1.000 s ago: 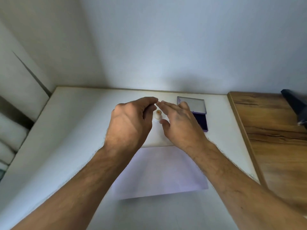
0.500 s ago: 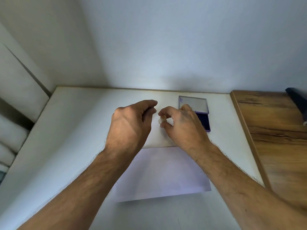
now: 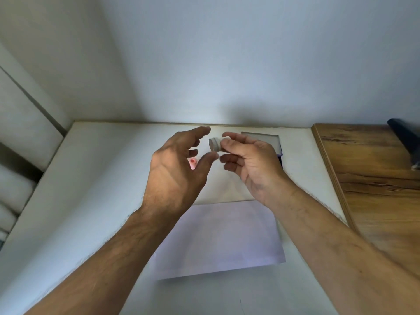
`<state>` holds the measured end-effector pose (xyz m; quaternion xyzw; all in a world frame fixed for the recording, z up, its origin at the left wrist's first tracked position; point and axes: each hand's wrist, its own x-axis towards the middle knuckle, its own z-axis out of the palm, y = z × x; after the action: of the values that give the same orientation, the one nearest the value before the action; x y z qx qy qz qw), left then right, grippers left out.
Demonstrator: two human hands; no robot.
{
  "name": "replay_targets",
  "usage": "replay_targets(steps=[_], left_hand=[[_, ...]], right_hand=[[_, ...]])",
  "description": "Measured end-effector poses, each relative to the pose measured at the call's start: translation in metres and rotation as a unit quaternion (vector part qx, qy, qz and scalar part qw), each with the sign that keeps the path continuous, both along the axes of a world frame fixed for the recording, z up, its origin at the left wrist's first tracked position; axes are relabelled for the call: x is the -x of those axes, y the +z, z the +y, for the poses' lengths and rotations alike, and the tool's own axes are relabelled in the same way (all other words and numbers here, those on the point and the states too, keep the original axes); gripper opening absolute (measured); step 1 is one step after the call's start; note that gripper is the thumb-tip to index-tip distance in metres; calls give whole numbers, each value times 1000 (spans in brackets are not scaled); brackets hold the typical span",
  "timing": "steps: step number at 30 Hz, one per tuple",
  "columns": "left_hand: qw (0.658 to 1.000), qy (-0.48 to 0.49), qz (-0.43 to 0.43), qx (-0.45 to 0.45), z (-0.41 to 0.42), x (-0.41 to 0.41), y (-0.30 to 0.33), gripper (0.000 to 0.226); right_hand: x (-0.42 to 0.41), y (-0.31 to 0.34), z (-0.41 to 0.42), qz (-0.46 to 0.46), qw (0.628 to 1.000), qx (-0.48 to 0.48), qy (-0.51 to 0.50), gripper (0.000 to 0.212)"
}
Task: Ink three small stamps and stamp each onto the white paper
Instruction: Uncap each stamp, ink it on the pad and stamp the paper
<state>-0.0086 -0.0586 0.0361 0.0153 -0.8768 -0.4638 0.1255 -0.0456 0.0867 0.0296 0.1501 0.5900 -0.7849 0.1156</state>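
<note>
My right hand (image 3: 247, 160) holds a small round stamp (image 3: 214, 144) between thumb and fingers, lifted above the table with its flat face turned left. My left hand (image 3: 177, 169) hovers just beside it, fingers spread, thumb near the stamp but not gripping it. A pink stamp (image 3: 192, 163) stands on the table behind my left hand, partly hidden. The white paper (image 3: 218, 239) lies flat below my wrists. The ink pad (image 3: 270, 139), lid up, sits behind my right hand, mostly covered.
The white table (image 3: 91, 178) meets a wall at the back. A wooden surface (image 3: 375, 178) adjoins it on the right, with a dark object (image 3: 406, 139) at its far edge. A pale sheet or board (image 3: 225, 192) lies above the paper.
My right hand has picked the small stamp up off the table and turned it sideways. My left hand opened and drew back, uncovering the pink stamp.
</note>
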Motion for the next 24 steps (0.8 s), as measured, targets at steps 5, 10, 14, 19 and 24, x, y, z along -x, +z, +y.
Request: replay_targets(steps=[5, 10, 14, 19, 24], left_hand=[[996, 4, -33, -80, 0, 2, 0, 39], [992, -3, -37, -121, -1, 1, 2, 37], [992, -8, -28, -125, 0, 0, 4, 36], [988, 6, -39, -147, 0, 2, 3, 36], [986, 17, -56, -155, -1, 3, 1, 34]], right_hand=[[0, 2, 0, -48, 985, 163, 33, 22], [-1, 0, 1, -48, 983, 164, 67, 22], [-1, 0, 1, -40, 982, 166, 77, 24], [-1, 1, 3, -32, 987, 135, 85, 23], [0, -1, 3, -14, 988, 132, 75, 31]])
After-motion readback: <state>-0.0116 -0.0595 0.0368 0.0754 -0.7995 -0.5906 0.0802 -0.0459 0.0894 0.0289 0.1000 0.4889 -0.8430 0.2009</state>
